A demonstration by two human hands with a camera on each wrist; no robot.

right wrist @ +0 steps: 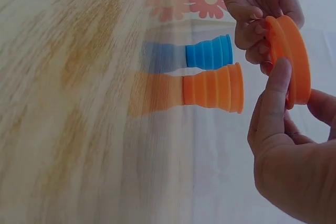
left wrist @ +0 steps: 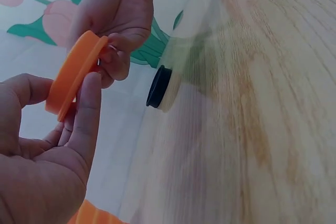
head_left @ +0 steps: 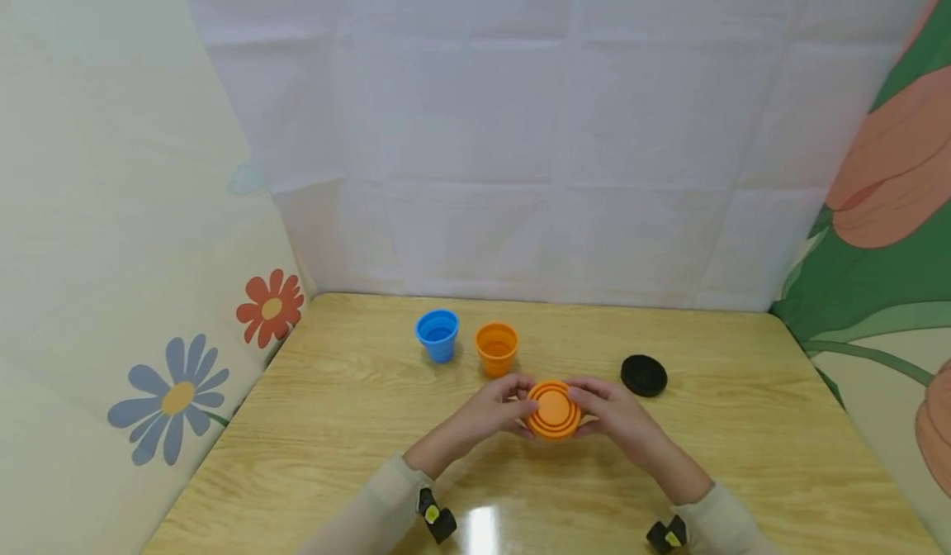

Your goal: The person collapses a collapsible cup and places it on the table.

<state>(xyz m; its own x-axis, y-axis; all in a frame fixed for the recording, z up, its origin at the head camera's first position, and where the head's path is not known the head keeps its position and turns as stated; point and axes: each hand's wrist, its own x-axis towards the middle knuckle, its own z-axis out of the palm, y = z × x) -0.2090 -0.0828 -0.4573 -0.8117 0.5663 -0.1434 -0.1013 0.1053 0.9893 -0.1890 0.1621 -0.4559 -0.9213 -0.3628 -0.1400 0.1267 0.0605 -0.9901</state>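
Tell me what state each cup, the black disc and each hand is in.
Blue cup: expanded, upright.
Standing orange cup: expanded, upright.
Held orange cup: collapsed, raised.
Black disc: lying flat.
Left hand: gripping the collapsed cup.
Right hand: gripping it too.

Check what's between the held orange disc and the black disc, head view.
In the head view, the right hand, gripping the edge of the orange disc; then a narrow bare strip of tabletop before the black disc.
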